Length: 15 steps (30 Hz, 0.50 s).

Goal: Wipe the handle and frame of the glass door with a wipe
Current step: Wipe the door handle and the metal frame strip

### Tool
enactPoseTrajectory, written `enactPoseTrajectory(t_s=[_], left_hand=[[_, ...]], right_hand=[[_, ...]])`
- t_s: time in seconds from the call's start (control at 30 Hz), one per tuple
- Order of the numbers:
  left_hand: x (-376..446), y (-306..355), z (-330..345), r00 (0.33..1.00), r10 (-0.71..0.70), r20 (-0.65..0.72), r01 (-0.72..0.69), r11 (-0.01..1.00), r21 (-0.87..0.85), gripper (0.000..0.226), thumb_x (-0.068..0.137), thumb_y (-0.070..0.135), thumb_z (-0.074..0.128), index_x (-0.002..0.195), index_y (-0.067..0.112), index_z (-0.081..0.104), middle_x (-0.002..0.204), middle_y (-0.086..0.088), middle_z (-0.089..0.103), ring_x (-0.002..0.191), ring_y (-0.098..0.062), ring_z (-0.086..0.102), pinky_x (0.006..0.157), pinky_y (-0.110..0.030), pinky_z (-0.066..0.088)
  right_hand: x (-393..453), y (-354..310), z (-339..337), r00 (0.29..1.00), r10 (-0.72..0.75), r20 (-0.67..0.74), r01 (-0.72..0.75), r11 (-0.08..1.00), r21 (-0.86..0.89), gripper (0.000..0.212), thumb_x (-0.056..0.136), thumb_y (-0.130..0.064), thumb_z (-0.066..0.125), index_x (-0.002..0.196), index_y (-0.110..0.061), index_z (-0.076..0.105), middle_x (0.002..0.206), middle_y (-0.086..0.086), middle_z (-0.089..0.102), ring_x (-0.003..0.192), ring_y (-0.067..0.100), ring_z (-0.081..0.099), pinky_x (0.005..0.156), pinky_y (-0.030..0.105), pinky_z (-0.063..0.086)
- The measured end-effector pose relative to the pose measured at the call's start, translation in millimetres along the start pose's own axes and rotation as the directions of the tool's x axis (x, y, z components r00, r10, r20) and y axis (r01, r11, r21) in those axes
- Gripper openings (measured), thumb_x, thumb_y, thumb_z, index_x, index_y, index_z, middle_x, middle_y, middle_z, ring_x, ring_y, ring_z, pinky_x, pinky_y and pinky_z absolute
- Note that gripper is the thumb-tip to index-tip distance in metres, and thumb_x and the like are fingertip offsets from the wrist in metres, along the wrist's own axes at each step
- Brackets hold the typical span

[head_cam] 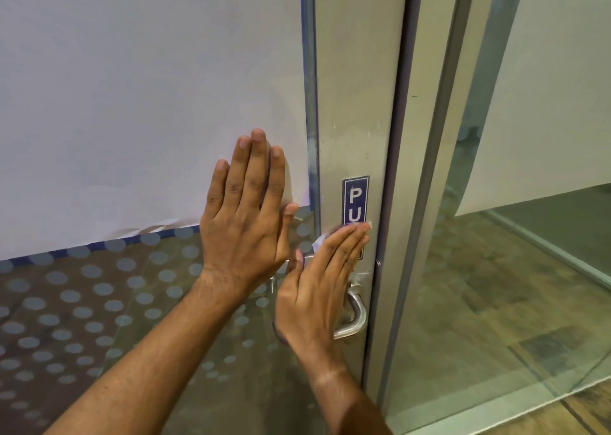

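Blue sticker (355, 203) on the pale metal door frame (358, 87) shows white letters "P" and "U"; the rest is hidden. Right hand (319, 289), at lower centre, presses a white wipe (319, 241) flat on the frame over the sticker, fingers straight and together. Just below it sits the steel handle (355, 315). Left hand (246, 216) lies flat on the frosted glass (132, 87) at centre, fingers straight and together, thumb out.

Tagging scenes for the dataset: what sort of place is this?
Probably an office or commercial interior: a metal-framed glass door with a blue push sign, frosted dot film on the glass panel, and a lever handle beside glass partitions.
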<state>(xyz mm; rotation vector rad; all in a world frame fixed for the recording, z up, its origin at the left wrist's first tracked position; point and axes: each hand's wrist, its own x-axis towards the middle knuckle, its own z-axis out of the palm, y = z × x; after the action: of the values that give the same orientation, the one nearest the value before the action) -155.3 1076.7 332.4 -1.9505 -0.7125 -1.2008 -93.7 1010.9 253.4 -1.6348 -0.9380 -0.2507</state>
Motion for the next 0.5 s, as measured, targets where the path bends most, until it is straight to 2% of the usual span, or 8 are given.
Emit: enactPoseTrajectory(t_s=[0.1,0.2,0.3,0.4,0.5], left_hand=[[2.7,-9.5,-4.6,0.999,0.028,-0.015,-0.028,1.000,0.000,0.061,0.104,0.030,0.038,0.156,0.002,0.027,0.162,-0.021,0.016,0.152,-0.026,0.007,0.125,-0.044,0.004],[7.6,-21.0,-7.9,0.999,0.029,-0.024,-0.029,0.999,0.018,0.063,0.102,0.030,0.043,0.157,0.003,0.027,0.161,-0.026,0.021,0.152,-0.026,0.005,0.125,-0.043,0.002],[7.0,-25.0,-7.9,0.999,0.049,-0.020,-0.048,0.998,0.042,0.063,0.103,0.033,0.040,0.158,0.004,0.024,0.162,-0.024,0.018,0.153,-0.025,0.000,0.125,-0.044,0.002],[5.9,-24.2,-6.1,0.998,0.056,-0.009,-0.055,0.996,0.064,0.063,0.105,0.035,0.035,0.158,0.004,0.021,0.162,-0.025,0.018,0.153,-0.024,-0.005,0.125,-0.044,0.000],[6.3,-24.3,-6.5,0.999,0.054,-0.009,-0.053,0.997,0.047,0.064,0.104,0.035,0.036,0.159,0.004,0.020,0.162,-0.025,0.017,0.153,-0.023,-0.009,0.125,-0.043,-0.001]], right_hand=[[5.3,-11.2,2.2,0.997,0.065,-0.050,-0.059,0.992,0.113,0.076,0.098,-0.038,0.027,0.151,-0.003,-0.014,0.162,0.011,-0.021,0.151,0.022,-0.019,0.124,0.041,-0.003],[23.9,-24.9,3.2,0.990,0.072,-0.121,-0.049,0.982,0.185,0.073,0.100,-0.038,0.025,0.152,-0.002,-0.011,0.162,0.012,-0.019,0.151,0.022,-0.019,0.124,0.049,0.000],[37.4,-30.8,5.7,0.984,0.052,-0.171,-0.022,0.985,0.172,0.073,0.101,-0.041,0.024,0.153,-0.002,-0.010,0.163,0.011,-0.018,0.151,0.022,-0.018,0.124,0.044,-0.004],[31.6,-23.2,10.3,0.986,0.018,-0.166,-0.003,0.996,0.087,0.075,0.101,-0.043,0.026,0.153,-0.001,-0.009,0.163,0.012,-0.018,0.151,0.023,-0.016,0.124,0.038,-0.006],[13.2,-14.9,16.3,0.980,0.126,-0.152,-0.118,0.991,0.058,0.077,0.101,-0.043,0.025,0.152,-0.001,-0.014,0.162,0.010,-0.023,0.150,0.021,-0.019,0.124,0.041,-0.002]])
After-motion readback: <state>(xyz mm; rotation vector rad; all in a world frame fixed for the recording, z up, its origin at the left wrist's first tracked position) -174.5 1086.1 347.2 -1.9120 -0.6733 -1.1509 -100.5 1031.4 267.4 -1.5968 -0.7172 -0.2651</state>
